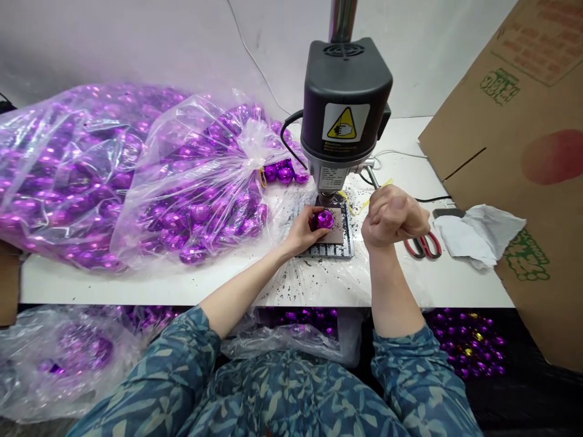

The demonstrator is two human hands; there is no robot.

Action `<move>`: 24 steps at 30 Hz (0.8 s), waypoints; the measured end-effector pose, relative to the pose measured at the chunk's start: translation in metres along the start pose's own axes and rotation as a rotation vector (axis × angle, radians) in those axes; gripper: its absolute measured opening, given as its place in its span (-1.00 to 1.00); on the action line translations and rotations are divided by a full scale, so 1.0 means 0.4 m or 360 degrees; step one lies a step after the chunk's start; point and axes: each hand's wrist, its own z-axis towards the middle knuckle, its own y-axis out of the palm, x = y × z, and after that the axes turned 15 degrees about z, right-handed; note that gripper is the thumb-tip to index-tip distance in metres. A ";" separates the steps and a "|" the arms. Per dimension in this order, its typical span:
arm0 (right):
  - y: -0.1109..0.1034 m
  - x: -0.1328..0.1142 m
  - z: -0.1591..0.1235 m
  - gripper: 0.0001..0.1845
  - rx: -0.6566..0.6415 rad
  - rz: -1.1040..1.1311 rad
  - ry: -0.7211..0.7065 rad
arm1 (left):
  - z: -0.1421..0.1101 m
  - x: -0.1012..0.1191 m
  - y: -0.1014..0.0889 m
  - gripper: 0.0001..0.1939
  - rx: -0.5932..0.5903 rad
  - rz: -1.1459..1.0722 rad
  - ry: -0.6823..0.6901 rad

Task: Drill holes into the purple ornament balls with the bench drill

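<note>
Between the thumb and fingers of my left hand [304, 230] is a shiny purple ball [325, 220]. It rests on a small tan board [336, 235] on the slotted metal base [347, 249] of a bench drill press [344, 109]. The drill's chuck [326, 198] is just above the ball; whether its tip touches the ball I cannot tell. My right hand [394, 217] is closed in a fist around the end of the press's feed lever [372, 176], to the right of the drill. The lever's grip is hidden inside the fist.
Large clear bags [136, 176] of purple balls fill the table's left side. Red-handled scissors [423, 246] and crumpled white paper [478, 233] lie right, beside a big cardboard box [523, 152]. Dark shavings [291, 279] litter the white table [150, 288]. More purple balls [469, 343] sit below its edge.
</note>
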 end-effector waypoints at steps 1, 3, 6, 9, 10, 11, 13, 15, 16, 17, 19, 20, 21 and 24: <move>0.001 -0.003 0.002 -0.28 0.0005 0.0013 0.0010 | 0.000 0.000 0.000 -0.45 0.0006 0.0003 -0.0006; 0.012 -0.009 0.018 -0.27 0.0005 0.0032 0.0037 | 0.000 0.002 0.001 -0.45 0.0014 0.0000 -0.0012; 0.048 -0.013 0.077 -0.27 0.0030 -0.0010 0.0216 | -0.001 0.006 -0.001 -0.45 0.0016 -0.0026 -0.0021; 0.090 0.005 0.152 -0.27 0.0061 -0.0100 0.0455 | -0.008 0.017 -0.007 -0.45 0.0049 -0.0042 -0.0082; 0.100 0.015 0.172 -0.26 0.0054 -0.0137 0.0505 | -0.013 0.021 -0.011 -0.45 0.0065 -0.0049 -0.0111; 0.108 0.025 0.189 -0.25 0.0058 -0.0178 0.0550 | -0.021 0.026 -0.015 -0.45 0.0082 -0.0057 -0.0136; 0.116 0.043 0.208 -0.23 0.0069 -0.0238 0.0624 | -0.041 0.034 -0.026 -0.46 0.0113 -0.0074 -0.0161; 0.117 0.054 0.214 -0.22 0.0081 -0.0252 0.0654 | -0.067 0.039 -0.041 -0.47 0.0149 -0.0057 -0.0141; 0.117 0.056 0.214 -0.22 0.0092 -0.0244 0.0648 | -0.081 0.040 -0.050 -0.47 0.0170 -0.0029 -0.0120; 0.116 0.057 0.213 -0.22 0.0100 -0.0232 0.0644 | -0.095 0.040 -0.060 -0.47 0.0193 0.0009 -0.0091; 0.117 0.056 0.211 -0.22 0.0118 -0.0186 0.0634 | -0.121 0.038 -0.081 -0.46 0.0249 0.0098 -0.0012; 0.117 0.055 0.211 -0.23 0.0131 -0.0154 0.0629 | -0.134 0.037 -0.093 -0.46 0.0278 0.0144 0.0040; 0.118 0.056 0.211 -0.23 0.0144 -0.0127 0.0620 | -0.145 0.037 -0.104 -0.46 0.0307 0.0188 0.0092; 0.118 0.063 0.211 -0.23 0.0174 -0.0134 0.0569 | -0.180 0.039 -0.137 -0.49 0.0396 0.0287 0.0224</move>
